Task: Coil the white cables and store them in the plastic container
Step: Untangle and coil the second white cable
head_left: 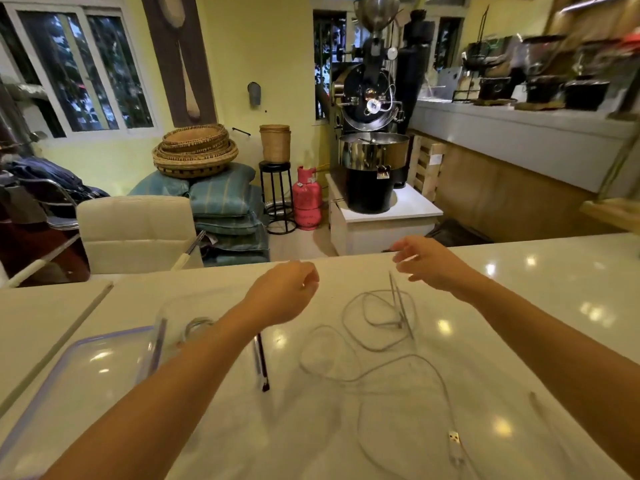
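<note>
The right hand [427,263] is pinching the white cable [381,349], its loops lying on the table [519,306] just below. The left hand [287,289] is hovering curled beside them; holding what, I cannot tell.

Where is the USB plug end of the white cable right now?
Head view, lower right: the USB plug of the white cable lies on the counter near the frame's bottom edge, just left of the right forearm.

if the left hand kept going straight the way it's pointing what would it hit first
Likely nothing near: the left hand points forward-right over bare counter toward its far edge, left of the right hand pinching the white cable. Depth is unclear.
</note>
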{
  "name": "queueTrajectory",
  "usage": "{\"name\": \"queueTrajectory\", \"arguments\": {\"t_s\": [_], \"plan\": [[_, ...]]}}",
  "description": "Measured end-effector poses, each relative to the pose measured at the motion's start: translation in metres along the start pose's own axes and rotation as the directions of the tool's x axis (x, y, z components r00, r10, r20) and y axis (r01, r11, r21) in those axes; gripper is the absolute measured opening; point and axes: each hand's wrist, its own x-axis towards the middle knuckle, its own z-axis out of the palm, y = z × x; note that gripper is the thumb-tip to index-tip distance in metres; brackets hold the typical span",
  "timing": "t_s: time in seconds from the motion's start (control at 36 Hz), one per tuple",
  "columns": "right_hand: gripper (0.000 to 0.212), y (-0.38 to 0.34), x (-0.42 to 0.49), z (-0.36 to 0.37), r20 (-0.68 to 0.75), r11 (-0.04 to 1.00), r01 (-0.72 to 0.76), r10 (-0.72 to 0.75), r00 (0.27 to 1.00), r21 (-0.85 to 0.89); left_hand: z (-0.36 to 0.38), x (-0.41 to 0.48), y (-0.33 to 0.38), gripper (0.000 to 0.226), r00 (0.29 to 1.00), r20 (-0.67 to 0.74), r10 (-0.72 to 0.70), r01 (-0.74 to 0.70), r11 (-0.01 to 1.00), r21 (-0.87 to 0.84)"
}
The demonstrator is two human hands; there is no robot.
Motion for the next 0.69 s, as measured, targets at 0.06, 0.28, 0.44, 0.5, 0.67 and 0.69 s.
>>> {"name": "queueTrajectory", "arguments": {"t_s": [0.06, 0.28, 0.44, 0.5, 0.67, 0.69], "plan": [[0.026, 0.019, -0.004, -0.005, -0.025, 0.998, -0.057, 0.057, 0.998, -0.015, 0.017, 0.01, 0.013, 0.023, 0.998, 0.056, 0.026, -0.025, 0.999, -0.023], [0.029, 0.061, -0.018, 0.002, 0.042, 0.983, -0.184, 0.184, 0.982, -0.008, 0.082, 0.043, 0.044, 0.028, 0.97, 0.243, -0.021, 0.06, 0.986, -0.155], [0.036, 0.071, -0.018, 0.024, 0.132, 0.981, -0.189, 0.193, 0.972, -0.043, 0.119, 0.055, 0.045, 0.034, 0.953, 0.297, -0.062, 0.073, 0.997, -0.024], [0.039, 0.071, -0.018, 0.029, 0.178, 0.983, -0.177, 0.184, 0.967, -0.053, 0.129, 0.057, 0.045, 0.039, 0.949, 0.313, -0.042, 0.033, 0.999, 0.033], [0.035, 0.074, -0.022, 0.034, 0.215, 0.987, -0.073, 0.103, 0.971, -0.141, 0.149, 0.063, 0.052, 0.032, 0.976, 0.218, 0.003, -0.059, 0.966, 0.251], [0.033, 0.075, -0.022, 0.034, 0.209, 0.985, -0.067, 0.1, 0.973, -0.157, 0.149, 0.064, 0.053, 0.031, 0.978, 0.208, 0.016, -0.071, 0.962, 0.262]]}}
